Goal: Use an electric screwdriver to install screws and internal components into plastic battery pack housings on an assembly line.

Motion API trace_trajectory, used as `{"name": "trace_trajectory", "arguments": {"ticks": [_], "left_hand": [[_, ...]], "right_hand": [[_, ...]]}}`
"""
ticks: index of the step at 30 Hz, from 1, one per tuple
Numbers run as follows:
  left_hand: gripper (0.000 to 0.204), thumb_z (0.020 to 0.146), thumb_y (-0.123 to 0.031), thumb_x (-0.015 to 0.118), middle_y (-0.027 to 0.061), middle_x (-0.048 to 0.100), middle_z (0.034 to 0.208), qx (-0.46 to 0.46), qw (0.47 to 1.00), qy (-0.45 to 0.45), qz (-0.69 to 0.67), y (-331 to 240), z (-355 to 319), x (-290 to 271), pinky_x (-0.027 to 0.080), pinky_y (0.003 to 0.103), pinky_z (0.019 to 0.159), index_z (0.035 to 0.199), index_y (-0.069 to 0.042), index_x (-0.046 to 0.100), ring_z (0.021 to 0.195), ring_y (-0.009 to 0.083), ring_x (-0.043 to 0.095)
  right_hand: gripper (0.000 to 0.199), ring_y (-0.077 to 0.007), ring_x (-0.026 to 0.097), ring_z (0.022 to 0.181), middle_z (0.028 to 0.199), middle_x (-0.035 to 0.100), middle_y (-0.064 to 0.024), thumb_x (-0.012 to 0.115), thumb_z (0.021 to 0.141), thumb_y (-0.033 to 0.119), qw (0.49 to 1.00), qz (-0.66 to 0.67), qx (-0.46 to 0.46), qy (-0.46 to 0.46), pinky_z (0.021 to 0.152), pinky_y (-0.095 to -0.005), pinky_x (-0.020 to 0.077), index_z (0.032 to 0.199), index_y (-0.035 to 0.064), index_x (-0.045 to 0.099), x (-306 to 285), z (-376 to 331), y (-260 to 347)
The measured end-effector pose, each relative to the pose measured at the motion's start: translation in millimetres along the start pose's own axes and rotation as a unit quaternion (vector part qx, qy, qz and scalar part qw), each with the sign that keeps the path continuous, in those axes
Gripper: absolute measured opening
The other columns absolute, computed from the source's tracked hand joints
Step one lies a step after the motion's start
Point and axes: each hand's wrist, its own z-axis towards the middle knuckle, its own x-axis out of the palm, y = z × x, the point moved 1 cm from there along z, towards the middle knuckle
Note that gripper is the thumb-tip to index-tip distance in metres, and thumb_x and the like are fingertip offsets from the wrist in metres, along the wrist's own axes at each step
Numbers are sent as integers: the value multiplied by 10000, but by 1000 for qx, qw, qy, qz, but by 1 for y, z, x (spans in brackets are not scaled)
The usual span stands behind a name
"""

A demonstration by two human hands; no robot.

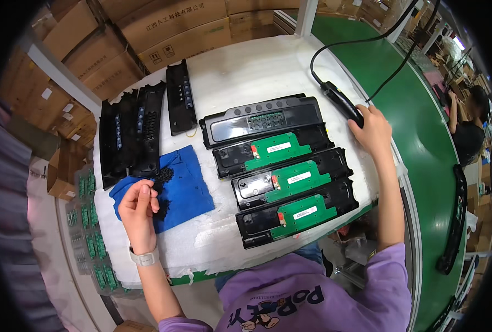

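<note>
My right hand (pixel 374 131) is closed around the near end of a black corded electric screwdriver (pixel 339 99), at the table's right edge. Its tip is hidden. Over a blue cloth (pixel 193 188), my left hand (pixel 138 207) has thumb and fingers pinched together beside a heap of tiny black screws (pixel 162 185). Whether a screw is between the fingers is too small to tell. Between my hands lie several long black plastic housings; three show green circuit boards (pixel 315 213) with white labels and red-and-white connectors. The farthest housing (pixel 229 126) lies with its buttoned, glossy face up.
More black housings (pixel 146 127) with blue parts lie at the left, another (pixel 181 99) farther back. Padded white sheeting (pixel 246 72) covers the table. Trays of green boards (pixel 94 243) stand beside it. The screwdriver's cable (pixel 362 41) loops overhead. Cardboard boxes (pixel 185 39) stand behind; a person (pixel 470 127) sits far right.
</note>
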Motion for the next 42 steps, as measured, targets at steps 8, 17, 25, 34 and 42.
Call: {"name": "trace_trajectory", "arguments": {"ticks": [8, 17, 25, 34, 42], "left_hand": [[125, 893, -103, 489, 71, 573, 833, -155, 921, 105, -342, 5, 8, 20, 385, 236, 586, 941, 5, 531, 675, 110, 481], [122, 891, -113, 530, 48, 560, 824, -209, 913, 251, -246, 8, 19, 94, 381, 216, 605, 931, 1, 546, 651, 81, 438], [127, 882, -84, 551, 62, 584, 837, -176, 916, 276, -230, 11, 15, 136, 399, 192, 586, 970, 8, 558, 636, 82, 479], [103, 861, -47, 576, 104, 630, 805, -163, 936, 295, -102, 2, 3, 130, 457, 202, 555, 915, 36, 605, 576, 86, 543], [103, 849, -9, 578, 105, 636, 790, -124, 944, 298, -65, 7, 8, 125, 475, 205, 552, 920, 58, 610, 590, 86, 565]], "right_hand": [[572, -269, 623, 727, 867, 649, -160, 666, 583, 266, 968, 162, 62, 183, 719, -315, 481, 1091, 13, 590, 19, 36, -27], [640, -115, 455, 641, 701, 492, -38, 630, 536, 249, 816, 574, -28, 60, 577, -216, 351, 1100, -27, 512, -70, 32, 37], [670, -171, 505, 688, 825, 462, -65, 593, 713, 195, 476, 846, -156, 184, 681, -312, 468, 1288, -26, 330, -112, 62, 144], [582, -100, 436, 426, 595, 458, 16, 496, 865, 498, 389, 854, -209, 276, 522, -277, 427, 1219, 59, 352, -87, 48, 161], [442, -114, 458, 466, 641, 486, 2, 493, 877, 453, 395, 844, -222, 286, 560, -288, 425, 1115, 94, 395, -75, 45, 164]]}}
